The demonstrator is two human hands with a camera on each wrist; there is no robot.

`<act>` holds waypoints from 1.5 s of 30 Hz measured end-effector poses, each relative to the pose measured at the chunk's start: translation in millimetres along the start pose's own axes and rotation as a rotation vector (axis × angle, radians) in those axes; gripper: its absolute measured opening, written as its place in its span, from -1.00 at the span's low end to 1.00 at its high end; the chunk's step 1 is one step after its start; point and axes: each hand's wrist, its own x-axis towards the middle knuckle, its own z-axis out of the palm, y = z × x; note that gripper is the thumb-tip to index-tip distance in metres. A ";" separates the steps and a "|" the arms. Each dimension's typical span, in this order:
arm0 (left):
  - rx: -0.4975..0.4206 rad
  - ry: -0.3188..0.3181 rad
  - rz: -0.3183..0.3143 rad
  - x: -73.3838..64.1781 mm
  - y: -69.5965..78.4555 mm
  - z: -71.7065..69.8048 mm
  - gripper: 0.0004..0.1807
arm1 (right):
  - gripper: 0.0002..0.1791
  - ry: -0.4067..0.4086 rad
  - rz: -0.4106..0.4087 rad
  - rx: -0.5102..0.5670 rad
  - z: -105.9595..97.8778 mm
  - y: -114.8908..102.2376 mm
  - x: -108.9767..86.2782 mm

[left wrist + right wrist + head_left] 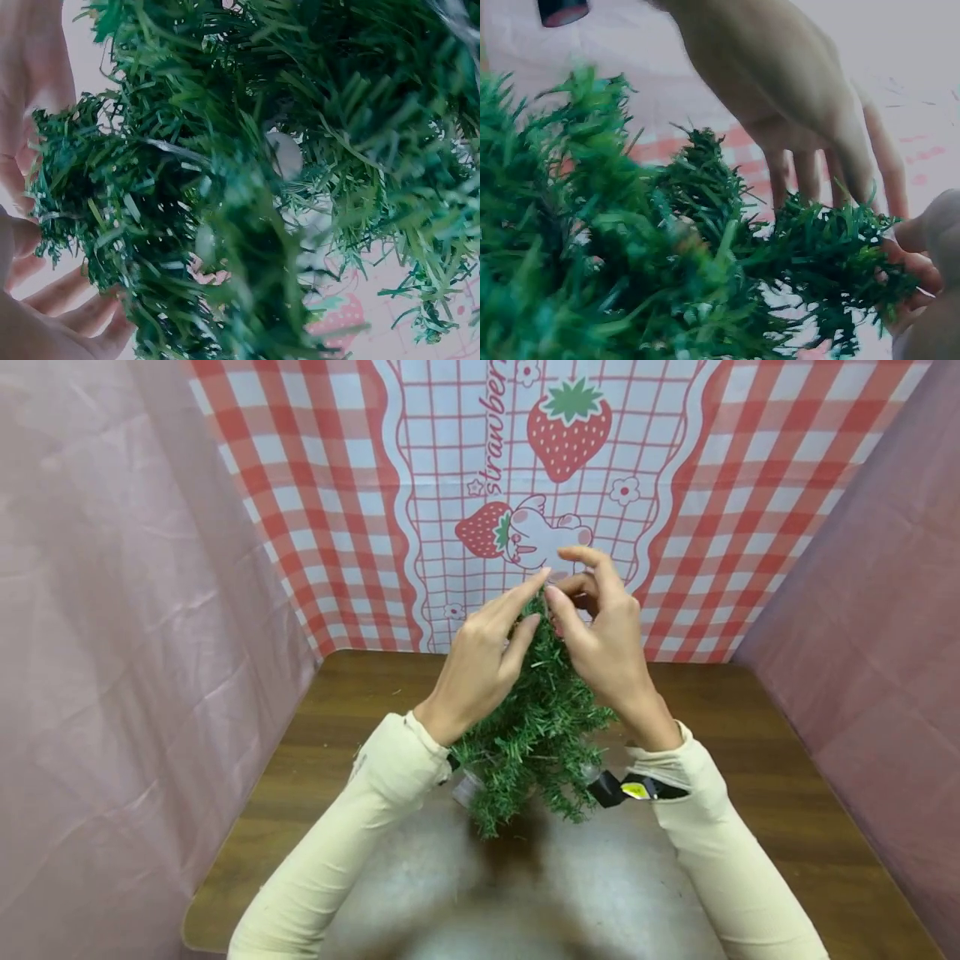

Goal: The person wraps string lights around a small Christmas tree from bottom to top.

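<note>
A small green artificial Christmas tree (pixel 536 718) stands between my hands, its top reaching up to my fingertips. My left hand (pixel 483 647) is at the left of the treetop, fingers stretched out and thumb apart from them. In the right wrist view, the left hand (pixel 810 97) reaches down behind the upper branches. My right hand (pixel 603 631) pinches the tree's tip between thumb and bent fingers. A small pinkish piece (pixel 815 350) shows under the branches there. Green needles fill most of the left wrist view, with the left hand (pixel 75 315) along its left edge.
The tree stands on a brown wooden table (pixel 360 689). Behind it hangs a red-checked strawberry cloth (pixel 330 510). Pink curtains close off the left (pixel 150 610) and right sides. A black wrist strap (pixel 606 789) is on the right forearm, close to the lower branches.
</note>
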 end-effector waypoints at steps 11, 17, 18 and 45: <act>0.257 -0.007 -0.010 5.0 -8.9 8.8 -0.44 | -0.79 0.114 0.087 0.304 3.7 13.1 6.6; 0.224 0.004 -0.031 7.4 -18.7 5.7 -0.43 | -0.70 -0.021 0.166 0.309 3.9 12.3 8.5; 0.212 0.003 -0.033 7.9 -19.5 5.1 -0.42 | -0.71 -0.020 0.163 0.299 4.6 12.0 9.6; 0.090 -0.104 -0.184 -36.6 -18.6 -9.2 -0.28 | -0.65 -0.042 -0.051 -0.166 -6.8 10.3 -21.5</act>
